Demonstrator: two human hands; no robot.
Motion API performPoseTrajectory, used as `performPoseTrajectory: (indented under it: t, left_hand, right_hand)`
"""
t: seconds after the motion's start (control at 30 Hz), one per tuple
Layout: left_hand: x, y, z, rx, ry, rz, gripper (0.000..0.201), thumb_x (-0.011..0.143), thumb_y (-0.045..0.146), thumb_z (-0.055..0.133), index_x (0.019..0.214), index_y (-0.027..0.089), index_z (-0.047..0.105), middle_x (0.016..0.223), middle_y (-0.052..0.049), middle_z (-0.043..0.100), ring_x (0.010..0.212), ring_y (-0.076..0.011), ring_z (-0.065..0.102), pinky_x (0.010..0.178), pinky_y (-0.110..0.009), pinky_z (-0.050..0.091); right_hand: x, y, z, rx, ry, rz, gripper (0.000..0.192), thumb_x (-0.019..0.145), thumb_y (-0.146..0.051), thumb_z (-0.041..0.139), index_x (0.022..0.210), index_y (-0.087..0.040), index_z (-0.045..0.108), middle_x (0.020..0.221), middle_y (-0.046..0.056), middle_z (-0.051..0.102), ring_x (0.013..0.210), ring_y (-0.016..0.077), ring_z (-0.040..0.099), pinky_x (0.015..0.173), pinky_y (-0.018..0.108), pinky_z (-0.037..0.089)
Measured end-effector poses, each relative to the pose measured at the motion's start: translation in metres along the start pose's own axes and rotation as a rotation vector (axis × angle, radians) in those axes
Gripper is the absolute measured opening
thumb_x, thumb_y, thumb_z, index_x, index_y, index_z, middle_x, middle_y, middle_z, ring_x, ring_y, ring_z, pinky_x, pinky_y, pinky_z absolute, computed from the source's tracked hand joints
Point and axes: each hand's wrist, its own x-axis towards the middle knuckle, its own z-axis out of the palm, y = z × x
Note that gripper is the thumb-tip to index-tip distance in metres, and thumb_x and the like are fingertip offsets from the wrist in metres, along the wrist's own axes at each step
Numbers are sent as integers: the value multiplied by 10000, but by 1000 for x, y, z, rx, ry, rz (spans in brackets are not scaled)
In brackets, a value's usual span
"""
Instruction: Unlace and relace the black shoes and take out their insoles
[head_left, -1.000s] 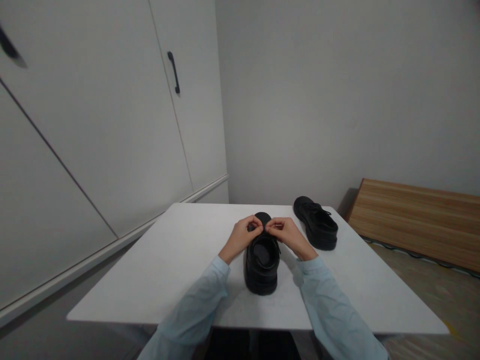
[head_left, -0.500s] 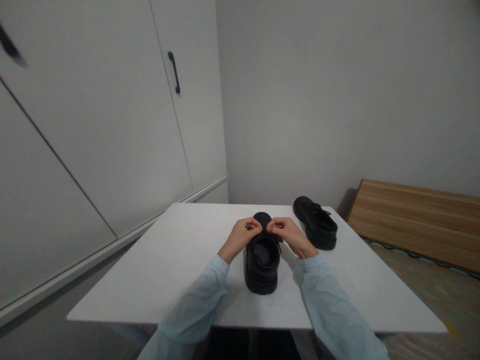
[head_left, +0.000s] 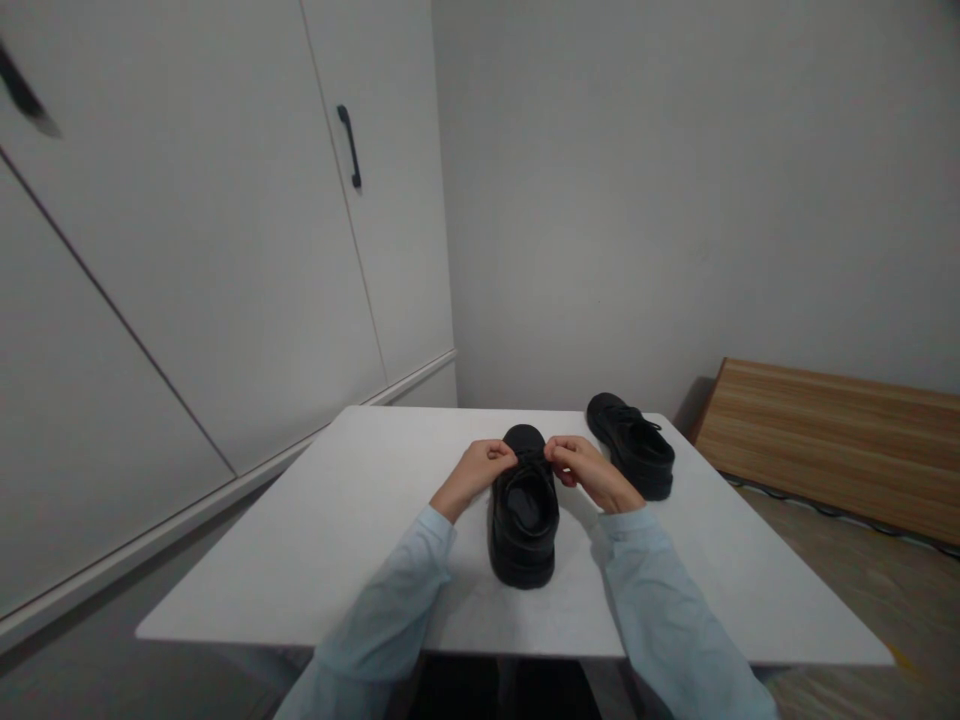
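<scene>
A black lace-up shoe (head_left: 523, 560) stands upright on the white table, its toe pointing away from me and its heel toward me. My left hand (head_left: 477, 473) pinches the dark shoelace at the left side of the shoe's lacing. Opposite it, my right hand (head_left: 589, 470) pinches the lace on the right side. The lace (head_left: 532, 459) runs across the front of the shoe opening between my fingertips; its finer loops are too small and dark to make out. The matching black shoe (head_left: 637, 452) sits farther back on the right, untouched.
The white table (head_left: 360, 520) has its far edge near a grey wall (head_left: 637, 200). White cabinets (head_left: 225, 250) with dark handles line the left. A wood-grain panel (head_left: 832, 440) stands beyond the table on the right, with a dark cable along its lower edge.
My hands have moved apart, the left slightly left and the right slightly right, drawing the lace sideways. More of the lacing shows between them. Both shoes stay in place.
</scene>
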Motion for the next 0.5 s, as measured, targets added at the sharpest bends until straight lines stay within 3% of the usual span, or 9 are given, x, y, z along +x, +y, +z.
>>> performPoseTrajectory:
  t: [0.17, 0.5]
  left_hand:
    - [-3, 2, -6, 34, -6, 1, 139, 627, 264, 559, 619, 129, 595, 590, 14, 539, 615, -118, 473, 610, -237, 338]
    - [-1, 1, -14, 57, -127, 20, 218, 672, 352, 585, 645, 136, 568, 618, 21, 506, 614, -107, 448, 610, -238, 335]
  right_hand:
    - [-1, 0, -1, -31, -12, 25, 102, 626, -274, 514, 611, -176, 493, 499, -86, 357, 396, 38, 310, 397, 207, 141]
    - [-1, -1, -3, -89, -41, 6, 182, 703, -343, 564, 662, -178, 498, 535, -83, 339, 429, 47, 273, 418, 217, 125]
